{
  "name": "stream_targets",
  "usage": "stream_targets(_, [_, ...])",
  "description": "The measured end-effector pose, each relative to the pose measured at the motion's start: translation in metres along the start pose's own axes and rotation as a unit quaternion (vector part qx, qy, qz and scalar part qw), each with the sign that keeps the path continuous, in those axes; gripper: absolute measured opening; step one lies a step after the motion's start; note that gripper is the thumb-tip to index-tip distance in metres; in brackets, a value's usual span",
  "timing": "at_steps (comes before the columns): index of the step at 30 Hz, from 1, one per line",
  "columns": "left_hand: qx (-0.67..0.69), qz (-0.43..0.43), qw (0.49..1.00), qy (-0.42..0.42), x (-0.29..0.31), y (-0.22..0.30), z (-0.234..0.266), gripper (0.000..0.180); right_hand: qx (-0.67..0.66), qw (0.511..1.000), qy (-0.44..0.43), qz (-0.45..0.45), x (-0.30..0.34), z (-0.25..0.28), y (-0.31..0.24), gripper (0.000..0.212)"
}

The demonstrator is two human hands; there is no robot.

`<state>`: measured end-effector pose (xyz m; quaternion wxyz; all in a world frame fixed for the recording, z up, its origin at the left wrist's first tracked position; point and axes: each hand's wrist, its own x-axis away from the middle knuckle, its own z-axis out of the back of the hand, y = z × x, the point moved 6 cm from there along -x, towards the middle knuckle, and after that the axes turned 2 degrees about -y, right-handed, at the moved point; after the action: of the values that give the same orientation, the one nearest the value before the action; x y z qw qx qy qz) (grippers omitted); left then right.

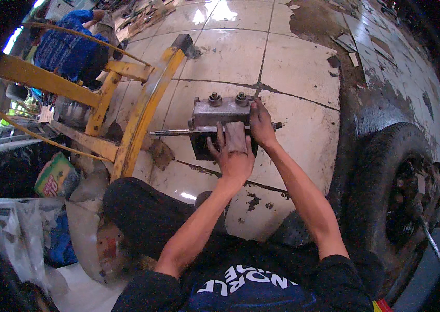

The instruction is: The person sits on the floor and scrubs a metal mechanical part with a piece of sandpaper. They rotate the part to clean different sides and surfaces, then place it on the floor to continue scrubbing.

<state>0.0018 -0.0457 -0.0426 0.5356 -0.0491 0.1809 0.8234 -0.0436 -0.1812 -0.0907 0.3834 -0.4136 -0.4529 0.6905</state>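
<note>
You have a tiled floor [220,57] below you. A big yellow frame [146,110] stands at the left of the frame, and a black tyre [371,179] at the right. Your metal block [210,113] is in the middle. A thin rod [170,133] sticks out on its left. Your left hand [234,153], fingers spread, touches its front, by a grey piece [236,136]; you can't tell if it grips that. Your right hand [261,124], bent, holds the block's right end. Two small bolts [215,98] stand on top.
</note>
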Motion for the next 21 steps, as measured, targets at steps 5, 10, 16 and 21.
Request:
stream_targets(5, [-0.035,-0.046,0.998,0.009,-0.011,-0.008,-0.001,0.05,-0.004,1.0,-0.018,0.01,0.003,-0.002,-0.015,0.04])
stream_targets(10, [-0.011,-0.073,0.997,0.003,-0.007,0.006,0.013,0.046,0.073,0.997,0.025,0.002,0.0,0.0,0.013,0.044])
stream_targets(16, [-0.028,-0.097,0.994,-0.052,0.008,0.008,0.003,0.048,0.024,1.0,-0.013,-0.001,0.0,-0.003,0.011,0.045])
stream_targets(21, [0.069,-0.068,0.995,-0.004,0.014,0.008,-0.006,0.049,-0.049,0.994,-0.083,-0.046,0.001,-0.003,0.001,0.058])
